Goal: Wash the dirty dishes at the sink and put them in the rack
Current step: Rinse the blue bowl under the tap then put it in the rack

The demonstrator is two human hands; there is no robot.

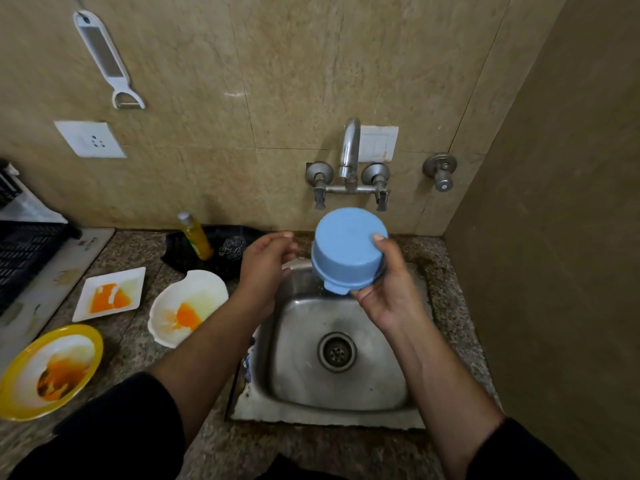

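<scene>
Above the back of the sink (346, 389), the right grip (388, 292) clasps the blue bowl (346, 244) base-up, probably so it drains; the left grip (266, 268) hovers empty, fingers loose, at the sink's back-left corner, free for the tap (350, 150)

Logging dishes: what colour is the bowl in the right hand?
Head view: light blue plastic bowl.
</scene>
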